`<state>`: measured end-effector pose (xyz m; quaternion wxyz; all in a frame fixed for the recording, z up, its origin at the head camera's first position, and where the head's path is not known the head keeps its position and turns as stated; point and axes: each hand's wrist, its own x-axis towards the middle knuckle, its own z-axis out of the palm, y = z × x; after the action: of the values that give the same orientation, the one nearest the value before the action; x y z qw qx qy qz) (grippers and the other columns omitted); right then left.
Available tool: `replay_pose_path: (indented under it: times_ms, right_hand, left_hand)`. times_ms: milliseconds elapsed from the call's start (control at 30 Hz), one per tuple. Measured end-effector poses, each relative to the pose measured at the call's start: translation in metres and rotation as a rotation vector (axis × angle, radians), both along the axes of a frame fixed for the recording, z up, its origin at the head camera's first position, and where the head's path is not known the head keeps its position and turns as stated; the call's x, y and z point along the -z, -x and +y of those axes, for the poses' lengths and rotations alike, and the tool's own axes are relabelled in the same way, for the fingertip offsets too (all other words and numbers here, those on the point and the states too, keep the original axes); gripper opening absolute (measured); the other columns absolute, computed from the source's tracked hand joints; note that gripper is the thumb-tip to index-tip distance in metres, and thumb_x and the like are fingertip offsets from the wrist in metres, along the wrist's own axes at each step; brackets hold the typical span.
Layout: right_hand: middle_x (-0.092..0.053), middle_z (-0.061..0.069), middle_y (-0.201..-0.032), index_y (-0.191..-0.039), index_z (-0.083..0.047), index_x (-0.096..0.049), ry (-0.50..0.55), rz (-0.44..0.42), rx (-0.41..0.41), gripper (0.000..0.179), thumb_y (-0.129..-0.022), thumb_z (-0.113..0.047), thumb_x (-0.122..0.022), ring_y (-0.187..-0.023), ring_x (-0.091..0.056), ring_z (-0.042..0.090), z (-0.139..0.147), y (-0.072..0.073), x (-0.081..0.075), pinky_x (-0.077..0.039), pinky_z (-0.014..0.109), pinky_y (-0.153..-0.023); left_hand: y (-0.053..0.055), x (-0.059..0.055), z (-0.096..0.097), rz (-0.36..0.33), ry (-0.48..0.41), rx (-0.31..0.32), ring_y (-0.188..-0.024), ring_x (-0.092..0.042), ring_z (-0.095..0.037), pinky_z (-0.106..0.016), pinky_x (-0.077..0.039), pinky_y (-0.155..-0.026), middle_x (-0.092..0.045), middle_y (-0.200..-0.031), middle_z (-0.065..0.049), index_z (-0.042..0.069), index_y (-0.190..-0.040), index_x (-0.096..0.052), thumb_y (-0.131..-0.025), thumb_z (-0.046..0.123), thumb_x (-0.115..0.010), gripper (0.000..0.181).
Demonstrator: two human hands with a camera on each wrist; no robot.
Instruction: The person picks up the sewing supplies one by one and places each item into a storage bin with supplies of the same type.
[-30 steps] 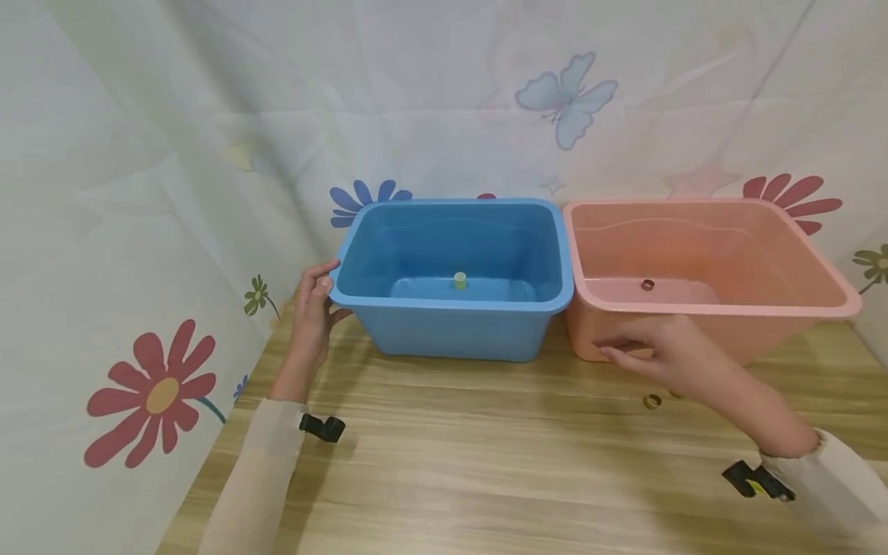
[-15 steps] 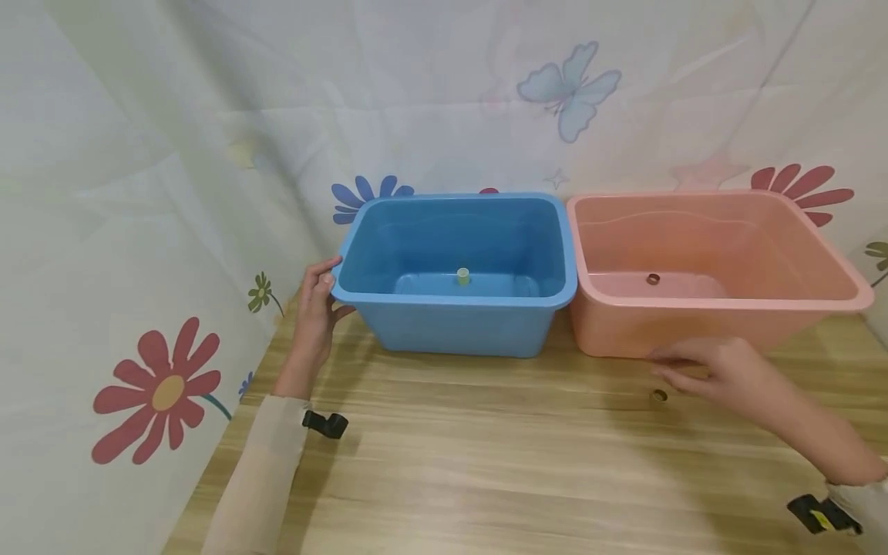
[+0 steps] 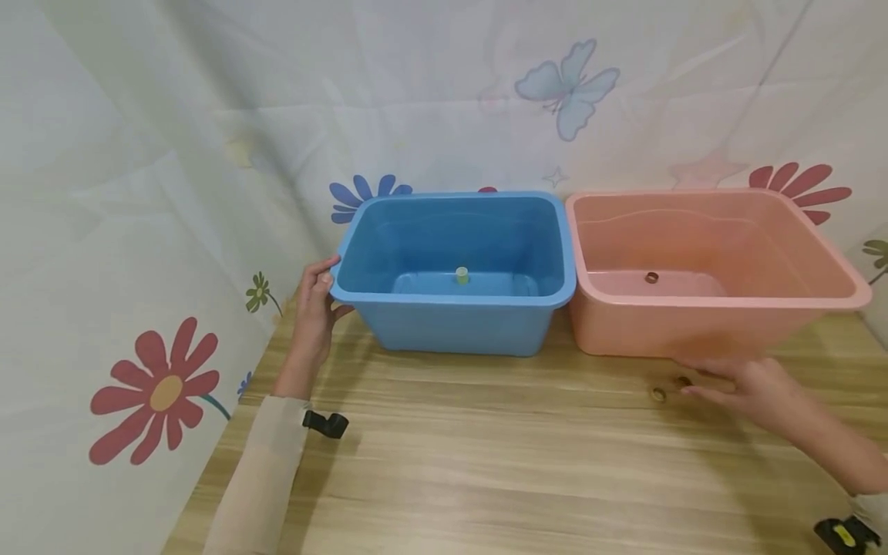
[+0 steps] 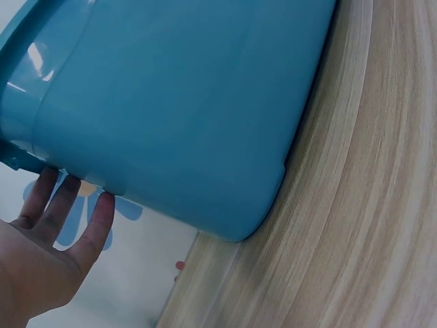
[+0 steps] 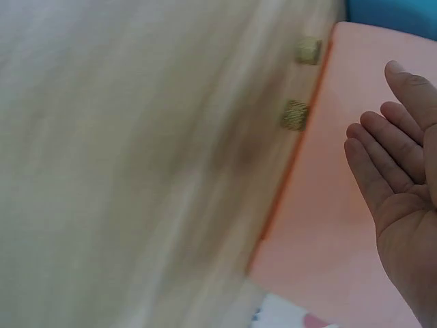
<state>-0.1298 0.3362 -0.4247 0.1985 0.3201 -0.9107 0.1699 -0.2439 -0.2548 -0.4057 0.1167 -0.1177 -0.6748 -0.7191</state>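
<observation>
My left hand (image 3: 315, 304) grips the left end of the blue tub (image 3: 451, 327), some fingers at the rim and others below it. In the left wrist view, three fingertips touch the tub's outer wall (image 4: 171, 102). The right hand (image 3: 756, 389) is low before the pink tub (image 3: 638, 327), its thumb tip close to a brass-coloured ring (image 3: 683, 381). A second such ring (image 3: 658, 395) lies just left of it on the table. The right wrist view shows the right hand (image 5: 403, 178) with fingers extended and nothing held; one ring (image 5: 295, 115) has a ridged surface.
Another ring (image 3: 651, 277) lies inside the pink tub. A small pale-green cylinder (image 3: 462, 275) stands on the blue tub's floor. Both tubs stand side by side on the wooden table (image 3: 472, 447), with a patterned cloth (image 3: 444, 92) behind.
The right hand has moved right and lower, from the front of the pink tub toward the table, and the ring by its thumb now shows. The left hand stays on the blue tub.
</observation>
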Motion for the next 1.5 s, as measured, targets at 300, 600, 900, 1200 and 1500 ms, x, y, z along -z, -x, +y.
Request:
replay_pose_path:
  times_ms: [300, 600, 900, 1200, 1500]
  right_hand:
    - [-0.071, 0.000, -0.096, -0.102, -0.017, -0.075, -0.017, -0.053, 0.142, 0.040, -0.064, -0.024, -0.085, -0.080, -0.064, 0.014, 0.011, -0.007, 0.023, -0.049, 0.021, -0.066]
    - [-0.069, -0.003, -0.083, -0.091, -0.018, -0.074, -0.003, 0.028, 0.159, 0.036, -0.058, -0.020, -0.087, -0.063, -0.061, 0.010, 0.008, -0.006, 0.039, -0.047, 0.027, -0.052]
    - [-0.069, 0.003, -0.086, -0.090, -0.015, -0.074, 0.013, 0.026, 0.203, 0.033, -0.059, -0.015, -0.086, -0.069, -0.065, 0.023, 0.001, -0.008, 0.043, -0.050, 0.043, -0.056]
    - [-0.072, 0.011, -0.089, -0.091, -0.011, -0.075, 0.026, -0.011, 0.266, 0.028, -0.065, -0.015, -0.083, -0.051, -0.059, 0.016, -0.003, -0.008, 0.045, -0.047, 0.043, -0.048]
    - [-0.071, 0.005, -0.078, -0.090, -0.012, -0.073, 0.071, 0.064, 0.251, 0.035, -0.058, -0.005, -0.082, -0.054, -0.059, 0.018, 0.001, -0.007, 0.045, -0.044, 0.038, -0.046]
  left_hand:
    - [0.000, 0.001, 0.000, 0.006, 0.003, -0.004, -0.119, -0.049, -0.031, -0.045, -0.047, -0.083, -0.042, -0.137, -0.007, 0.018, -0.134, -0.045, -0.098, 0.033, -0.045, 0.039]
    - [0.001, 0.001, 0.000, 0.007, -0.001, -0.002, -0.121, -0.047, -0.034, -0.044, -0.047, -0.084, -0.041, -0.138, -0.008, 0.018, -0.135, -0.045, -0.098, 0.033, -0.045, 0.039]
    - [0.000, 0.001, 0.000, -0.004, 0.000, -0.006, -0.122, -0.046, -0.037, -0.046, -0.046, -0.085, -0.041, -0.137, -0.007, 0.017, -0.135, -0.044, -0.098, 0.032, -0.044, 0.040]
    - [0.000, 0.001, 0.000, -0.019, -0.001, -0.016, -0.120, -0.048, -0.032, -0.046, -0.046, -0.084, -0.041, -0.138, -0.007, 0.018, -0.134, -0.046, -0.098, 0.031, -0.044, 0.038]
    - [0.002, 0.001, 0.000, -0.023, 0.001, -0.027, -0.117, -0.050, -0.030, -0.044, -0.048, -0.083, -0.042, -0.136, -0.007, 0.018, -0.134, -0.046, -0.098, 0.032, -0.045, 0.038]
